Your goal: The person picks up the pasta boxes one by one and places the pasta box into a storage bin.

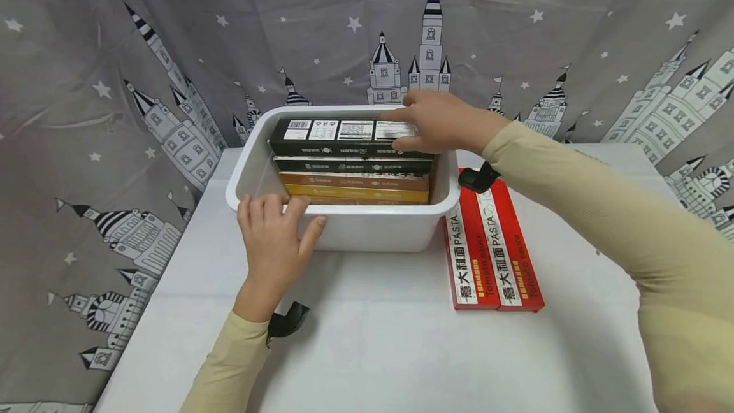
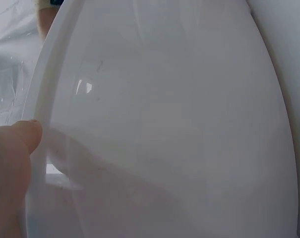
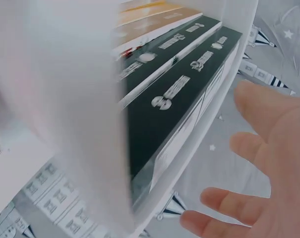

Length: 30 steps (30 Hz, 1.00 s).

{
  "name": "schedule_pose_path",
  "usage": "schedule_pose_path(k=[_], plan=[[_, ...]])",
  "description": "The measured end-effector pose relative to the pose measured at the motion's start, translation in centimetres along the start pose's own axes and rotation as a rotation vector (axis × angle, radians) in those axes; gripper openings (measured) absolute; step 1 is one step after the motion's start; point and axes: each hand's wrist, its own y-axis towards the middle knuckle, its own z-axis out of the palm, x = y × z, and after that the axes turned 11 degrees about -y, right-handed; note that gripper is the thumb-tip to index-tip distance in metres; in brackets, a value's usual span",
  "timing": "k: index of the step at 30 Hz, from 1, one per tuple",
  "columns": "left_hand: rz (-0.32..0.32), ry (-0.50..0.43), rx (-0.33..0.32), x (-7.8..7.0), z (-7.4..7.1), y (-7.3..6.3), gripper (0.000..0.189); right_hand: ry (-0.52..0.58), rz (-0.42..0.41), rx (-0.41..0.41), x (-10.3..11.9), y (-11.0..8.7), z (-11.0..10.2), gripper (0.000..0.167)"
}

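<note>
A white plastic bin [image 1: 367,228] holds a row of flat boxes standing on edge. At its back is a black box [image 1: 344,148] with white label panels; in front of it stand another black box [image 1: 344,166], a brown box [image 1: 350,180] and a yellow box [image 1: 355,193]. My left hand [image 1: 272,241] holds the bin's front rim near the left corner, fingers over it; the thumb [image 2: 33,134] touches the rim's outer side. Above the back right corner is my right hand [image 1: 438,121], fingers spread. The right wrist view shows its fingers [image 3: 224,201] apart from the boxes.
Two red pasta boxes [image 1: 493,260] lie side by side on the white table [image 1: 367,336], right of the bin. A grey curtain [image 1: 321,24] printed with castles and stars hangs behind the table and along its left side.
</note>
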Motion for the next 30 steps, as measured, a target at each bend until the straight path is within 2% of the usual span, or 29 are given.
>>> schedule_pose_path(k=[6, 11, 15, 23, 25, 30], plan=[[0.0, 0.012, 0.004, 0.0, -0.1, 0.1, 0.035, 0.026, 0.057, 0.007, -1.5, -2.8, 0.2, 0.058], [-0.002, 0.013, 0.007, 0.1, -0.1, 0.1, 0.036, 0.049, 0.068, -0.061, -2.8, -5.4, 0.7, 0.055], [-0.006, 0.006, 0.01, 0.0, 0.0, 0.0, 0.036, 0.079, 0.098, -0.103, -3.8, -8.1, 1.7, 0.055], [-0.004, 0.001, 0.009, -0.1, 0.1, 0.0, 0.037, 0.093, 0.217, -0.083, -5.0, -12.3, 4.5, 0.06], [0.001, -0.001, 0.007, -0.1, 0.1, 0.0, 0.042, 0.1, 0.24, -0.086, -5.0, -13.2, 5.3, 0.06], [0.021, 0.002, -0.018, 0.0, 0.1, 0.1, 0.068, 0.14, 0.302, -0.082, -4.4, -15.2, 7.5, 0.066]])
